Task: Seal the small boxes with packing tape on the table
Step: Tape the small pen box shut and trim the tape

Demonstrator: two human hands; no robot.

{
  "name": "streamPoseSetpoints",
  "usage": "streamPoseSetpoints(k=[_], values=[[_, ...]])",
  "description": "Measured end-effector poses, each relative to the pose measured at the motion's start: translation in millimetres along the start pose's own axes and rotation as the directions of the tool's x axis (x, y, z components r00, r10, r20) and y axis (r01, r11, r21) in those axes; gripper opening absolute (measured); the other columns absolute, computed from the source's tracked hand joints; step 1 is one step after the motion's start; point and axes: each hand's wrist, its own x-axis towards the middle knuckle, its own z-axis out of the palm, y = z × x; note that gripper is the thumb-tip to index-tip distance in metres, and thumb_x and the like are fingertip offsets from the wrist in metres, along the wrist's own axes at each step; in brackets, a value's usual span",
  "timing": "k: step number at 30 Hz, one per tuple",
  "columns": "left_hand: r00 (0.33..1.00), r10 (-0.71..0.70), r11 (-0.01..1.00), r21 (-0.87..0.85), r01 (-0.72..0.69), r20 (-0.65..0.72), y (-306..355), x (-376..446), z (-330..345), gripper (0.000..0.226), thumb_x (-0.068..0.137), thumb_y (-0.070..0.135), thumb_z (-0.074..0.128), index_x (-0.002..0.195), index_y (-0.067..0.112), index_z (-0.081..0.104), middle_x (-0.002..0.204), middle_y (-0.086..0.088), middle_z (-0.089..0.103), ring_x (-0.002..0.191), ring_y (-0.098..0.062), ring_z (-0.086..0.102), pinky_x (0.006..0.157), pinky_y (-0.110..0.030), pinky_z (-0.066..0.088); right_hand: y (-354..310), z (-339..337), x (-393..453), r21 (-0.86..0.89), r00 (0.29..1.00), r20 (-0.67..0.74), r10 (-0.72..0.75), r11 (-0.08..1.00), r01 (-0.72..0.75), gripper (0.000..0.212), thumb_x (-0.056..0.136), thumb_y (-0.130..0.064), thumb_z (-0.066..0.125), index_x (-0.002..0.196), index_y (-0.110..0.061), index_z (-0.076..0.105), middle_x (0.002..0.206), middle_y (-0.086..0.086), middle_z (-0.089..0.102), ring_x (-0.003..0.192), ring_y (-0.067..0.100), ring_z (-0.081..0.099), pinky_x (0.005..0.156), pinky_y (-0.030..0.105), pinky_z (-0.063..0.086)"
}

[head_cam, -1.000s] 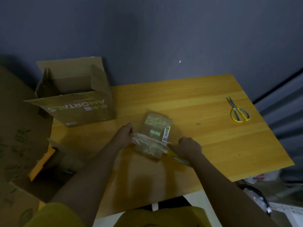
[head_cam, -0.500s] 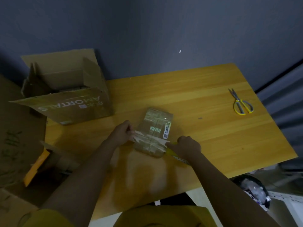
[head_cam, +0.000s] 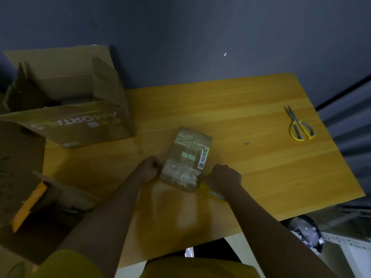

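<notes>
Small box (head_cam: 185, 159) is lying mid-table (head_cam: 241, 121), already heavily taped. Left hand (head_cam: 149, 168) is curling against its left side, seemingly pinching the tape end. Right hand (head_cam: 225, 176) is gripping a yellow tape roll (head_cam: 212, 192) at the right side. Step looks like 1 strip being wrapped across the near end. Next: press down, cut; scissors (head_cam: 300, 127) lying well apart.
</notes>
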Motion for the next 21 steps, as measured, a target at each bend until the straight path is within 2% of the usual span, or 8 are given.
streamPoseSetpoints(k=[3,5,7,11,16,18,20,21], values=[[0.992,-0.009,0.990,0.136,0.026,-0.126,6.1,-11.0,6.6,0.016,0.089,-0.001,0.047,0.086,0.012,0.055,0.090,-0.004,0.057,0.087,-0.023,0.054,0.073,-0.030,0.042,0.9,0.9,0.0,0.006,1.000,-0.009,-0.006,1.000,0.006,0.070,0.084,-0.071,0.050,0.121,-0.012,0.059,0.115,0.005,0.062,0.104,0.026,0.061,0.073,0.030,0.041],[0.953,0.022,0.998,0.062,-0.004,-0.301,18.1,-16.5,1.7,0.010,0.094,0.007,0.047,0.086,0.011,0.051,0.088,-0.005,0.055,0.084,-0.023,0.052,0.069,-0.031,0.040,0.6,-0.6,-0.7,0.008,1.000,0.001,-0.011,1.000,0.011,0.071,0.084,-0.071,0.049,0.121,-0.011,0.059,0.116,0.006,0.062,0.105,0.027,0.061,0.074,0.031,0.041],[0.930,0.061,0.997,-0.018,-0.073,-0.363,30.0,-23.3,-3.5,0.016,0.100,0.019,0.044,0.088,0.010,0.049,0.080,0.000,0.051,0.079,-0.020,0.050,0.061,-0.031,0.035,0.4,-2.2,-1.0,0.016,1.000,0.010,-0.009,1.000,0.009,0.071,0.084,-0.071,0.050,0.120,-0.011,0.059,0.117,0.006,0.062,0.105,0.027,0.061,0.074,0.030,0.040],[0.980,0.157,0.981,-0.099,-0.170,-0.124,34.1,-32.6,14.3,0.026,0.096,0.035,0.053,0.088,0.012,0.044,0.081,0.001,0.045,0.071,-0.011,0.045,0.061,-0.023,0.034,0.6,-2.1,-1.0,0.024,1.000,0.010,-0.017,1.000,0.016,0.068,0.084,-0.069,0.052,0.119,-0.011,0.061,0.115,0.006,0.062,0.103,0.027,0.061,0.072,0.030,0.041],[0.999,0.033,0.967,-0.253,-0.038,-0.023,10.4,-24.9,32.6,0.046,0.096,0.047,0.047,0.064,0.019,0.032,0.062,0.001,0.026,0.061,-0.018,0.039,0.065,-0.043,0.046,1.2,-2.1,1.3,0.035,1.000,0.015,-0.021,0.999,0.020,0.069,0.083,-0.071,0.051,0.117,-0.012,0.061,0.114,0.005,0.062,0.103,0.026,0.062,0.072,0.029,0.042],[1.000,-0.015,0.991,-0.132,0.014,-0.005,13.9,-25.4,29.6,0.052,0.094,0.056,0.043,0.074,0.008,0.047,0.067,-0.003,0.038,0.066,-0.021,0.046,0.066,-0.038,0.042,1.7,-2.0,1.9,0.040,1.000,0.015,-0.020,0.999,0.019,0.069,0.083,-0.071,0.052,0.117,-0.011,0.061,0.116,0.006,0.062,0.104,0.027,0.061,0.073,0.030,0.042],[0.993,-0.023,0.991,0.129,0.038,-0.115,18.7,-28.8,30.2,0.058,0.094,0.059,0.041,0.111,0.005,0.051,0.100,-0.008,0.053,0.093,-0.028,0.053,0.083,-0.039,0.044,2.7,-1.6,2.2,0.034,0.999,0.022,-0.027,0.999,0.026,0.067,0.085,-0.068,0.052,0.120,-0.011,0.059,0.118,0.006,0.062,0.106,0.027,0.061,0.073,0.030,0.041],[0.976,0.046,0.971,0.238,0.006,-0.213,22.6,-32.3,31.6,0.052,0.095,0.055,0.042,0.122,0.010,0.047,0.119,-0.009,0.049,0.110,-0.031,0.048,0.093,-0.041,0.040,2.9,-1.6,2.4,0.032,0.999,0.021,-0.032,0.999,0.032,0.067,0.086,-0.067,0.051,0.121,-0.011,0.059,0.119,0.006,0.061,0.106,0.027,0.061,0.074,0.030,0.041]])
